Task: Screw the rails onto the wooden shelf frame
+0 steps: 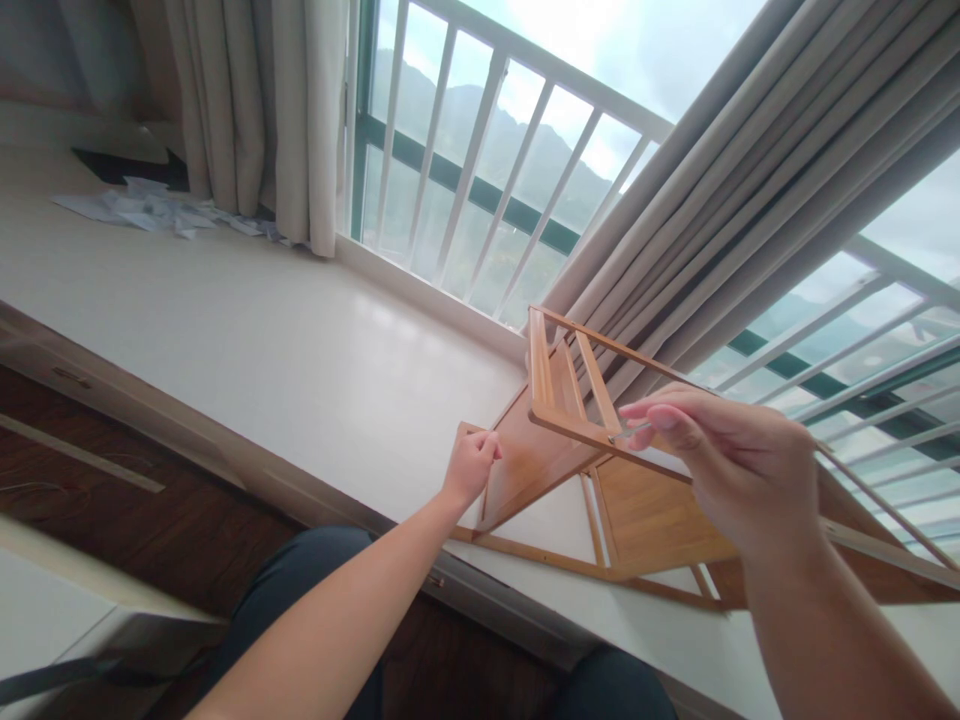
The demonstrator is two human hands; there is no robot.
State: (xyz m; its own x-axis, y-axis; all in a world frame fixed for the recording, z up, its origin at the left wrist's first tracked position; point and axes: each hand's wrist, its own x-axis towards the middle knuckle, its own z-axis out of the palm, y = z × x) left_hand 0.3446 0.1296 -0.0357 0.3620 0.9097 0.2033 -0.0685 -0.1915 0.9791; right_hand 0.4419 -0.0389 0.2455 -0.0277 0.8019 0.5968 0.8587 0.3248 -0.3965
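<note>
A brown wooden shelf unit [660, 510] with slatted ends lies tilted on the white window ledge. My right hand [739, 460] is closed in a pinch on a thin metal tool, which looks like a hex key [634, 431]. The tool's tip meets the long side rail of the shelf, near the end of a slat [598, 385]. Lower and to the left, my left hand [472, 465] is closed at the near left corner of the shelf, its fingers apparently wrapped round the wooden edge. What lies inside those fingers is hidden.
Grey curtains [750, 180] hang behind the shelf, by a window with a white railing [525, 150]. Torn paper scraps [154, 207] lie at the ledge's [300, 340] far left. Drawers run below its front edge; a white piece of furniture [52, 600] stands lower left.
</note>
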